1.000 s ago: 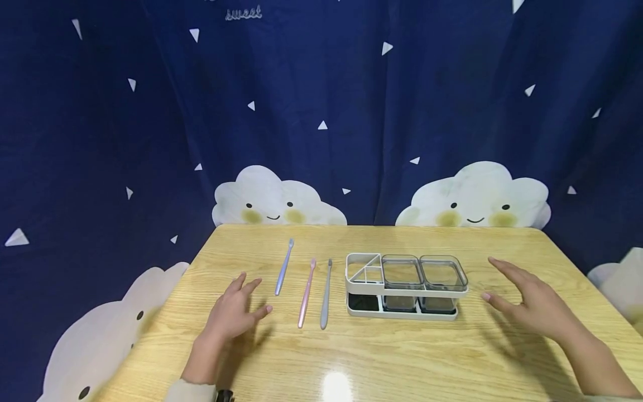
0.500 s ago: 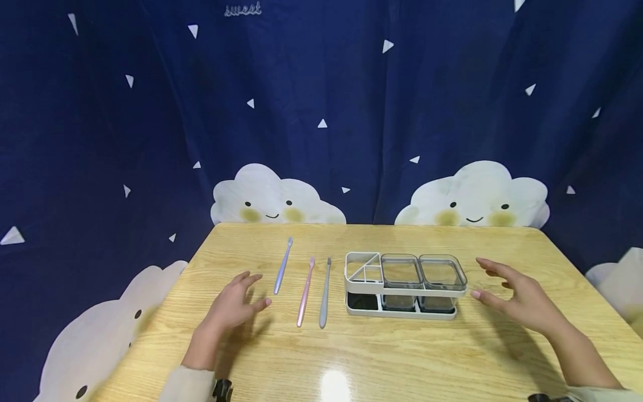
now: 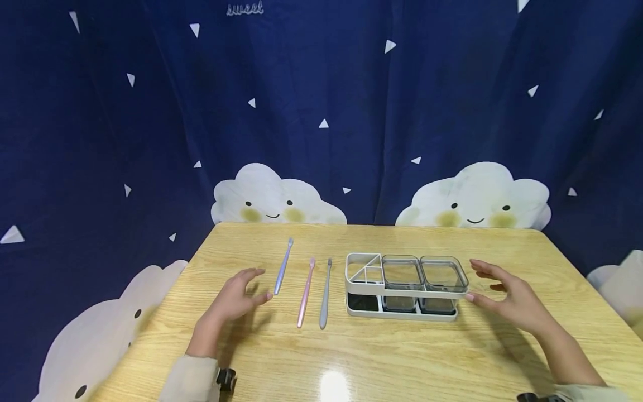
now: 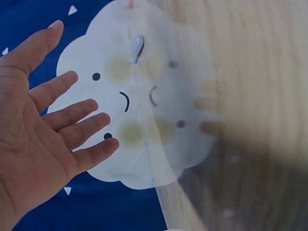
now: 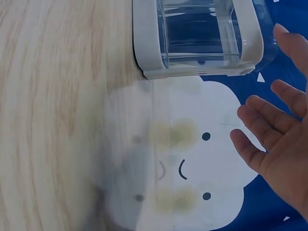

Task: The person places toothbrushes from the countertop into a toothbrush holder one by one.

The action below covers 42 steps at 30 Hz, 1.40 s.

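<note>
Holder (image 3: 365, 288) and brushes sit across the middle of the head view, under a dark blue curtain (image 3: 321, 67) with white triangles that fills the upper half. A wood-grain table (image 3: 402, 357) spans the lower half. Two smiling clouds on the curtain, one left (image 3: 271, 195) and one right (image 3: 477, 195) of centre, meet the table's far edge. Right of centre, the white holder stands upright, its left section divided by thin bars. Right hand (image 3: 514, 301), at lower right, has its fingers spread and grips nothing; its thumb tip is just beside the holder's right end, and whether they touch I cannot tell. Left hand (image 3: 236, 298), left of centre, is likewise spread and empty, its thumb tip just beside the blue brush's near end. Light sleeves (image 3: 191, 379) show at the bottom edge. Two clear cups, left (image 3: 399, 303) and right (image 3: 438, 304), fill the holder's middle and right places. Left of it lie three brushes, heads toward the top: blue (image 3: 283, 267) leftmost and highest, pink (image 3: 306, 293) next, grey (image 3: 326, 296) nearest the holder. Smallest is a black wristband (image 3: 226, 379), bottom left.
</note>
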Each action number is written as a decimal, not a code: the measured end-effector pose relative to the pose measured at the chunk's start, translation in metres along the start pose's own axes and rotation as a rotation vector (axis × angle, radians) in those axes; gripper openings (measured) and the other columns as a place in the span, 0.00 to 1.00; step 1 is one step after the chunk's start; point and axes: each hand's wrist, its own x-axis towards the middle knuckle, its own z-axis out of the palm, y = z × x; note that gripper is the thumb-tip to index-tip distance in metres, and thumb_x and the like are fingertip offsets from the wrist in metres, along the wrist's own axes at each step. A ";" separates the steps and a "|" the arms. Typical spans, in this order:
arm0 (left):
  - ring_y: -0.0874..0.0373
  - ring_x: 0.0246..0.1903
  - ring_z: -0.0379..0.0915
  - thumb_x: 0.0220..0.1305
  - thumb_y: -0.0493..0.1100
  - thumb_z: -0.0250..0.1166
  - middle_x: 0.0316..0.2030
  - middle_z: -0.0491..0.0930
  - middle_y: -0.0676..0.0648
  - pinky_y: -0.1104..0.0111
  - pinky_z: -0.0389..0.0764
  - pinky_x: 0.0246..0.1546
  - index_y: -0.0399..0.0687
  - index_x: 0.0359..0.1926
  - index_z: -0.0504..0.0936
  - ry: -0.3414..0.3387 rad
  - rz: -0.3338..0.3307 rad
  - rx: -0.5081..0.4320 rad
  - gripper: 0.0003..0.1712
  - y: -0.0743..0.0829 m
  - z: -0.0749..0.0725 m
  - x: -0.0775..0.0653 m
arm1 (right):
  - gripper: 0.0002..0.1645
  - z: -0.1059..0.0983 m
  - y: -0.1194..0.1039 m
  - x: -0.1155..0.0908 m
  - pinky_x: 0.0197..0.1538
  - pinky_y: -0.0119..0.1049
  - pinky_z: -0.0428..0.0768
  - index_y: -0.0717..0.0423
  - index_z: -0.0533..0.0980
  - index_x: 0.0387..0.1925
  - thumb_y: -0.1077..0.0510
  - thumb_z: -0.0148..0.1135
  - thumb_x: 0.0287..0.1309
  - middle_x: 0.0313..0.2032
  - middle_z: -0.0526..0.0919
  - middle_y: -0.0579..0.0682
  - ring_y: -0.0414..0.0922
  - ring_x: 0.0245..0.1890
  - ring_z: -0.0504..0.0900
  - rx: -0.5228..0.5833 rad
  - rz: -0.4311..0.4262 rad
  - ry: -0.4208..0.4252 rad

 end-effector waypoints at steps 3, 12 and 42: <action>0.38 0.59 0.60 0.54 0.47 0.70 0.58 0.68 0.34 0.47 0.62 0.57 0.37 0.60 0.71 0.005 -0.008 -0.021 0.35 0.000 -0.001 0.003 | 0.40 0.003 0.001 0.001 0.42 0.22 0.70 0.58 0.66 0.62 0.56 0.72 0.47 0.52 0.75 0.60 0.29 0.47 0.68 0.020 0.001 0.000; 0.40 0.59 0.61 0.54 0.47 0.70 0.58 0.69 0.38 0.49 0.63 0.57 0.40 0.60 0.71 -0.024 -0.039 -0.096 0.34 -0.003 0.002 0.010 | 0.41 0.013 0.008 0.008 0.43 0.25 0.72 0.61 0.64 0.63 0.59 0.71 0.48 0.52 0.74 0.62 0.34 0.48 0.71 0.123 0.024 -0.011; 0.38 0.57 0.63 0.58 0.43 0.66 0.61 0.67 0.40 0.49 0.66 0.55 0.43 0.61 0.71 -0.046 -0.164 -0.338 0.30 -0.010 0.014 0.030 | 0.47 0.038 0.022 0.020 0.49 0.20 0.68 0.61 0.56 0.68 0.73 0.66 0.47 0.55 0.72 0.52 0.35 0.51 0.71 0.504 0.072 -0.022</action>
